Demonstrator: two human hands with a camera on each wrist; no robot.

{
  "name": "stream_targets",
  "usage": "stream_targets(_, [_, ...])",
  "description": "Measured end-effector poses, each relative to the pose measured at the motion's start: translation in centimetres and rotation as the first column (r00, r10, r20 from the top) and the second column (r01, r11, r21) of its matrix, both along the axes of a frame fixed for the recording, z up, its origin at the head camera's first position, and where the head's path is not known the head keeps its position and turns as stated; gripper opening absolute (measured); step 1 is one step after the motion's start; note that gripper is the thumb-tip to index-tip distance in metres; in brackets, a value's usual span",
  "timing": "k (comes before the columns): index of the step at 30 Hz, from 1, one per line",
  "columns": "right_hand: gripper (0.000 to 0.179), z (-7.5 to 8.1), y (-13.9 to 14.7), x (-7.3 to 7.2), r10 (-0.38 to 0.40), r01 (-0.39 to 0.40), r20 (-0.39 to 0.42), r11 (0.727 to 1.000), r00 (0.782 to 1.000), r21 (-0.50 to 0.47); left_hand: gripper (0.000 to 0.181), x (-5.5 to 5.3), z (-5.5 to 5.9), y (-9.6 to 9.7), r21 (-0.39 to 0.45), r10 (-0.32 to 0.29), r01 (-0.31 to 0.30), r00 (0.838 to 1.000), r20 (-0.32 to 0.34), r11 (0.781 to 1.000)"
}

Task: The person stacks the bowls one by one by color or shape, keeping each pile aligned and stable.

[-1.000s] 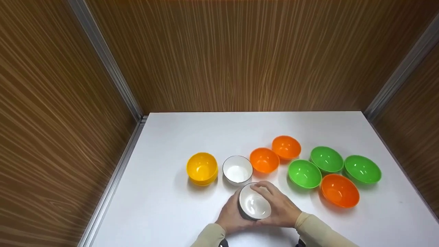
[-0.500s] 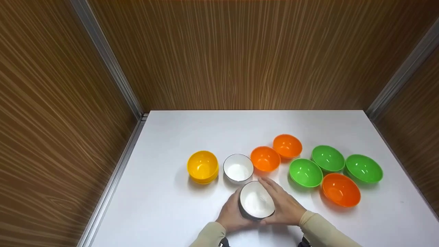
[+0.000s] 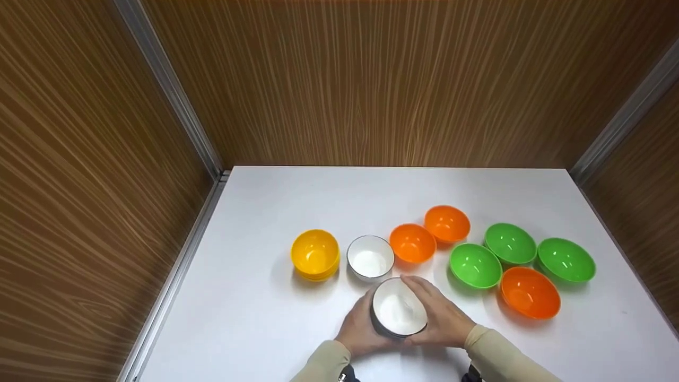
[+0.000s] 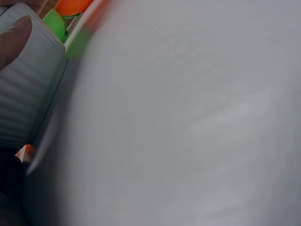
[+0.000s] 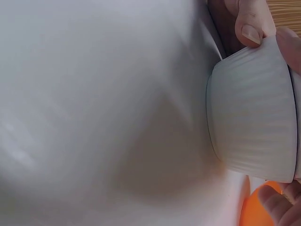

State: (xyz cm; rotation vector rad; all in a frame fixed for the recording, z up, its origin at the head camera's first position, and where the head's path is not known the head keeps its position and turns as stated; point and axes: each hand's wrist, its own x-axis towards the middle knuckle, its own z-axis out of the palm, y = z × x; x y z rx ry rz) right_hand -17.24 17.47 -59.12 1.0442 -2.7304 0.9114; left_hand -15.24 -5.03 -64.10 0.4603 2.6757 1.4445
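Note:
Near the table's front, both hands hold white bowls with dark rims, nested one in another; the upper bowl [image 3: 399, 307] faces up toward the head camera. My left hand [image 3: 359, 328] grips the left side and underside. From the right, my right hand [image 3: 444, 319] curls round the side, its fingers along the outer rim and its thumb low at the front. The right wrist view shows the ribbed outer wall of a white bowl [image 5: 254, 108], with fingertips at both ends of its rim. Just behind the held bowls stands another white bowl [image 3: 370, 258].
Stacked yellow bowls [image 3: 315, 255] stand on the white table [image 3: 238, 307] at left. Two orange bowls [image 3: 412, 244] sit behind on the right. Farther right are three green bowls [image 3: 476, 266] and an orange bowl [image 3: 530, 293]. Wood-grain panels [image 3: 339, 85] enclose the table.
The right hand's fingers have moved from over the bowl's rim to its outer right side. The upper bowl has shifted slightly right. The whole head view has drifted a little.

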Motion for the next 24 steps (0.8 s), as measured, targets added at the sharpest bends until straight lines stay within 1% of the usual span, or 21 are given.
stream_targets(6, [0.128, 0.1, 0.1, -0.2, 0.006, -0.006, 0.006, 1.0, 1.0, 0.005, 0.124, -0.2, -0.1, 0.0, 0.007, 0.002, -0.002, 1.0, 0.004, 1.0])
stream_targets(9, [0.126, 0.3, 0.3, -0.2, 0.014, -0.015, 0.034, 1.0, 0.999, 0.008, 0.122, -0.2, -0.2, -0.1, 0.004, -0.009, 0.009, 1.0, 0.002, 1.0])
stream_targets(11, [0.119, 0.8, 0.4, -0.4, 0.008, -0.008, 0.058, 1.0, 0.998, -0.002, 0.121, -0.1, -0.2, -0.1, -0.002, -0.013, 0.013, 1.0, -0.008, 1.0])
stream_targets(13, [0.105, 1.4, 0.4, -0.8, -0.013, 0.015, 0.083, 1.0, 0.996, -0.024, 0.121, 0.0, -0.3, -0.2, -0.008, -0.013, 0.012, 1.0, -0.025, 1.0])
stream_targets(15, [0.088, 2.1, 0.3, -1.5, -0.04, 0.045, 0.089, 0.997, 0.995, -0.057, 0.121, 0.0, -0.3, -0.2, -0.009, -0.007, 0.006, 0.999, -0.034, 1.0])
stream_targets(17, [0.073, 2.8, 0.3, -2.5, -0.058, 0.064, 0.08, 0.995, 0.995, -0.082, 0.122, 0.1, -0.3, -0.2, -0.007, -0.003, 0.003, 1.0, -0.027, 1.0])
stream_targets(19, [0.063, 3.6, 0.3, -3.5, -0.077, 0.082, 0.064, 0.994, 0.995, -0.077, 0.122, 0.1, -0.2, -0.2, -0.006, 0.001, -0.001, 1.0, -0.012, 1.0])
stream_targets(21, [0.059, 4.4, 0.3, -4.6, -0.082, 0.085, 0.054, 0.995, 0.995, -0.054, 0.123, 0.1, -0.2, -0.1, -0.003, 0.001, -0.001, 1.0, 0.011, 1.0])
stream_targets(24, [0.061, 5.6, 0.3, -6.2, -0.079, 0.078, 0.056, 0.997, 0.995, 0.007, 0.123, 0.1, -0.1, -0.1, 0.005, 0.002, -0.002, 1.0, 0.027, 1.0])
